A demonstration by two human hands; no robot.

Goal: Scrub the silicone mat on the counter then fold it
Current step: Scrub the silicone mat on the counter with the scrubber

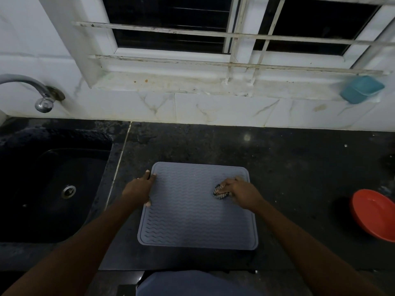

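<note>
The silicone mat [196, 206] lies flat on the dark table [299, 167], the left hand [139, 190] presses open on its left edge and the right hand [241, 192] grips a scrubber [220, 192] on its far right part, so scrubbing seems underway and the folding is not yet done

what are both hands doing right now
Left hand: open, pressing the left edge of the silicone mat.
Right hand: closed on a scrubber, on the mat.
</note>
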